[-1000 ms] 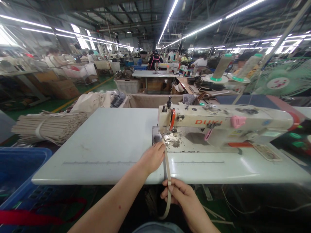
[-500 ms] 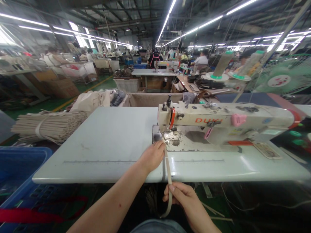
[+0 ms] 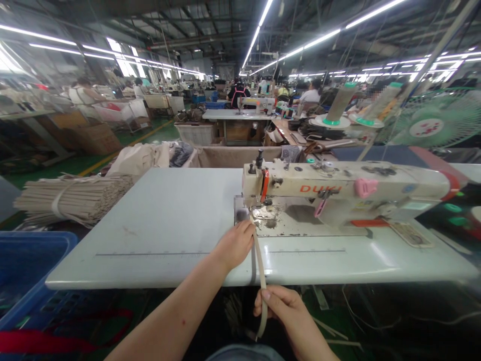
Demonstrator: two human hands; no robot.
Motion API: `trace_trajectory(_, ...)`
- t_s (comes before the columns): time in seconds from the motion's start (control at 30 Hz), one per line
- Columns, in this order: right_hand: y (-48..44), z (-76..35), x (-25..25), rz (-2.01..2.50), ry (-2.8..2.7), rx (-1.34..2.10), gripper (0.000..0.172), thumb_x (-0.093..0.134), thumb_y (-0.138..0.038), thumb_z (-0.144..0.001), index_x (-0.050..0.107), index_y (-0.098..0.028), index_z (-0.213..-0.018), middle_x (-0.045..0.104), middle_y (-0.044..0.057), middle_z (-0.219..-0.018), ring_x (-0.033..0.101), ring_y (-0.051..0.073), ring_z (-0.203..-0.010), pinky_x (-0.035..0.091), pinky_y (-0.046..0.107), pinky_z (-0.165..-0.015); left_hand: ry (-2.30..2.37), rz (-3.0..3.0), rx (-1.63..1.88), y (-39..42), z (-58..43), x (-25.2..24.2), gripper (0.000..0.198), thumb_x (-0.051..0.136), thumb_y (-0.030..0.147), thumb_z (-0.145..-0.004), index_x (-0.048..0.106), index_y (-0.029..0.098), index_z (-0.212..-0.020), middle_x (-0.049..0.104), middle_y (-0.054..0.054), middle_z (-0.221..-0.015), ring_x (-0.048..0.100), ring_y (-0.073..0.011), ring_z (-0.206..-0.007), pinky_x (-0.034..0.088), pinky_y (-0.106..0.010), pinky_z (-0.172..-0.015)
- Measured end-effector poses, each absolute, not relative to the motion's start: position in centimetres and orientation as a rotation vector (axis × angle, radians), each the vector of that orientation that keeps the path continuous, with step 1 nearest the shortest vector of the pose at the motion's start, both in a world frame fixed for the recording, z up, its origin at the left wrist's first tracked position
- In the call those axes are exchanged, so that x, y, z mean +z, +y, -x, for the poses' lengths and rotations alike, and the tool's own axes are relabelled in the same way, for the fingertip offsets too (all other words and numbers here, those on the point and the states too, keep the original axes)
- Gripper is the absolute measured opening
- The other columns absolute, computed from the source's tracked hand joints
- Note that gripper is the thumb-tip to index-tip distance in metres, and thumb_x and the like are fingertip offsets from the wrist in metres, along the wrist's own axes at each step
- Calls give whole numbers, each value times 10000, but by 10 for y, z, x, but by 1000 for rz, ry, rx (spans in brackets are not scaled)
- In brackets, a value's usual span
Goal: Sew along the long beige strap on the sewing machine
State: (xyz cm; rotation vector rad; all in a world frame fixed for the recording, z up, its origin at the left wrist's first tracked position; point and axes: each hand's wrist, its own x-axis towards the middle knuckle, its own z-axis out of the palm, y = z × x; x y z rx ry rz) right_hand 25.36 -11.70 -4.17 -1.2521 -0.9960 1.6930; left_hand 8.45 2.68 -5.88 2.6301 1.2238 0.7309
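Note:
A narrow beige fabric strip (image 3: 260, 265) runs from under the needle area of the sewing machine (image 3: 319, 188) toward me, over the table's front edge. Close in front of the presser foot, my left hand (image 3: 236, 243) has its fingers closed on the strip and rests on the table. Below the edge, my right hand (image 3: 278, 303) pinches the same strip between thumb and fingers. The strip's loose end hangs a little under that hand. My left fingers partly hide where the strip meets the machine.
The pale worktable (image 3: 158, 220) has a printed ruler line near its front. At left are a tied bundle of beige strips (image 3: 75, 198) and a blue basket (image 3: 33, 240). Thread cones (image 3: 340, 105) and a green fan (image 3: 428, 125) stand at right. People sit farther back.
The strip has moved slightly toward the machine, so less of its end hangs below my right hand. Both hands hold nearly the same places; the view has shifted slightly.

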Motion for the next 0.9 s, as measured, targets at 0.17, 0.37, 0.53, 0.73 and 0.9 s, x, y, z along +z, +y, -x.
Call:
trace_trajectory(0.17, -116, -255, -45, 1243, -1003, 1712, 482, 770, -634, -805, 779, -158, -732, 736, 64, -698, 629, 178, -689, 466, 273, -672, 1220, -2642, 736, 30, -86, -63, 270, 504, 126, -958, 518, 203, -1216, 580, -111, -1303, 595, -254, -1249, 501, -438, -1105)
trace_trajectory(0.37, -118, -254, -41, 1248, -1005, 1691, 452, 752, -606, -833, 776, -162, -750, 723, 59, -695, 614, 179, -688, 456, 280, -683, 1226, -2649, 749, 30, -86, -62, 278, 506, 126, -952, 513, 192, -1223, 581, -123, -1301, 606, -257, -1225, 506, -448, -1097)
trace_trajectory(0.53, -117, -255, -43, 1218, -1073, 1704, 458, 772, -618, -794, 761, -169, -703, 694, 51, -691, 568, 182, -681, 449, 298, -689, 1237, -2649, 728, 27, -86, -59, 253, 506, 109, -940, 525, 202, -1175, 596, -108, -1274, 621, -249, -1189, 527, -429, -1065)
trace_trajectory(0.73, -113, -257, -55, 1265, -1218, 1574, 421, 804, -587, -760, 730, -184, -665, 629, 20, -700, 532, 187, -722, 437, 306, -719, 1239, -2652, 721, 27, -86, -58, 230, 500, 127, -955, 533, 206, -1169, 613, -105, -1244, 632, -243, -1171, 531, -414, -1059)
trace_trajectory(0.9, -109, -255, -61, 1275, -1182, 1561, 459, 796, -651, -736, 784, -194, -766, 713, 55, -794, 616, 233, -798, 499, 344, -778, 1250, -2652, 718, 28, -86, -61, 247, 501, 128, -953, 535, 214, -1183, 618, -100, -1245, 637, -245, -1173, 533, -424, -1058)
